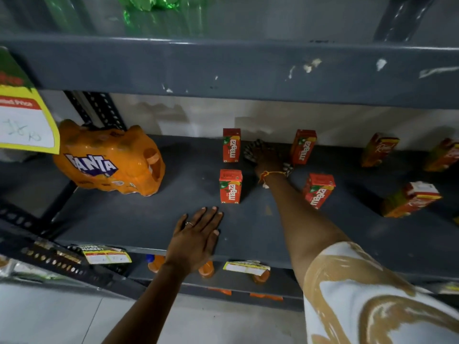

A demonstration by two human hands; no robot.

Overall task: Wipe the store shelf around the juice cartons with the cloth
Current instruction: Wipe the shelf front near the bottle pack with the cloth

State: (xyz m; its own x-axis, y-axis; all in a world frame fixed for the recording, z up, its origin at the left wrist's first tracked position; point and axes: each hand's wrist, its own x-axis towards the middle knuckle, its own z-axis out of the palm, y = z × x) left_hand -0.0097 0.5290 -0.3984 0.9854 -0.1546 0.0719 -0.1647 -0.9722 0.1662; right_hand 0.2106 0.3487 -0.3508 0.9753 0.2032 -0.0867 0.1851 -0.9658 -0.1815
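Between the back Maaza cartons [231,145], right hand [267,157] presses the cloth [250,151] flat; left hand [196,238] rests open, empty. Sweep slowly, don't topple cartons.

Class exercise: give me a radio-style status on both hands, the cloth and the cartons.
Left hand flat on shelf front, empty. Right hand pressing cloth at the back. Four Maaza cartons close around it, upright.
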